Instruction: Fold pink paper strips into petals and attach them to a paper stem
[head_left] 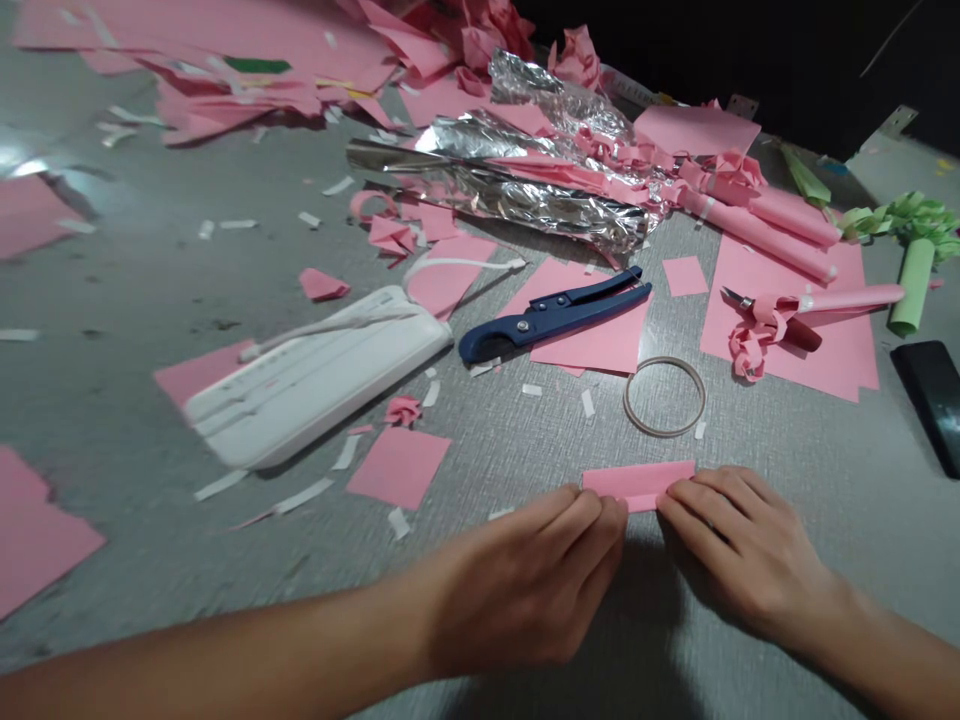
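A small strip of pink paper (637, 482), folded lengthwise, is held between both hands near the front of the grey table. My left hand (536, 570) pinches its left end, fingers curled. The right end is gripped by my right hand (742, 545), thumb and fingers pressed together on it. Just beyond the paper lies a roll of tape (665, 434), seen as a thin ring. Blue-handled cutters (555, 315) rest on pink sheets farther back. To the left of my left hand, a pink paper square (400, 467) lies flat.
A white power strip (319, 385) with its cord lies on the left. Crumpled silver foil (517, 175) and pink scraps fill the back. Rolled pink paper (757, 235), a small knife (802, 333), a green paper roll (913, 285) and a black phone-like object (930, 400) lie on the right.
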